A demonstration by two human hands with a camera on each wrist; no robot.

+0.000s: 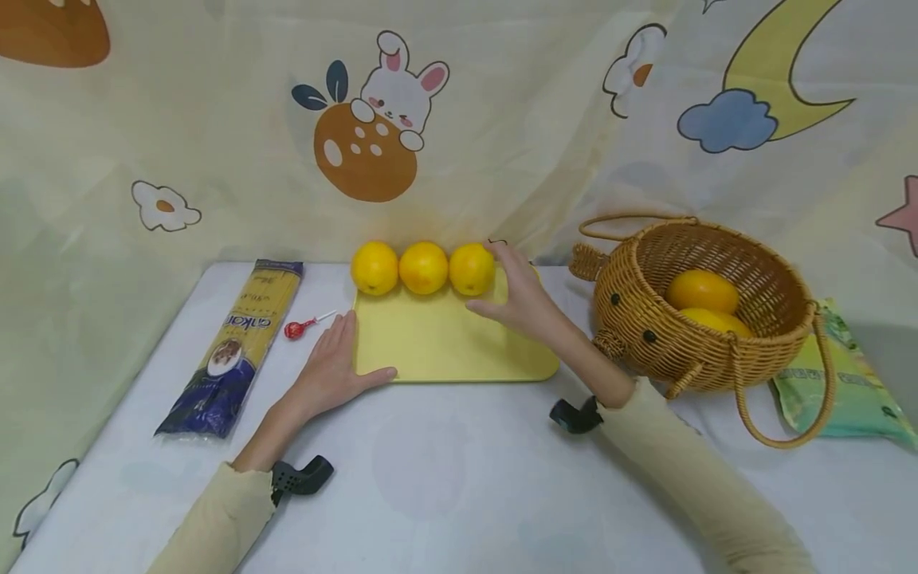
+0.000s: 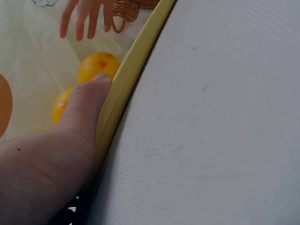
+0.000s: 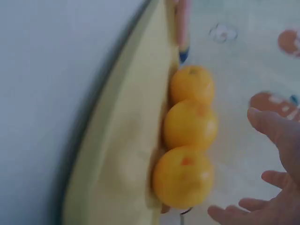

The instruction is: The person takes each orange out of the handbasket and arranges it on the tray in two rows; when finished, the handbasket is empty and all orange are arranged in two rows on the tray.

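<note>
Packet (image 1: 233,347) reads perhaps "ankar"; left hand (image 1: 326,376) touches yellow tray (image 1: 448,343).

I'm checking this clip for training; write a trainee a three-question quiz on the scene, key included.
1. How many oranges line the far side of the yellow tray?
2. True or false: the lollipop lies between the pasta packet and the tray.
3. Which is nearest the right hand?
a) lollipop
b) pasta packet
c) rightmost orange

Key: 1. Three; 2. True; 3. c
</note>
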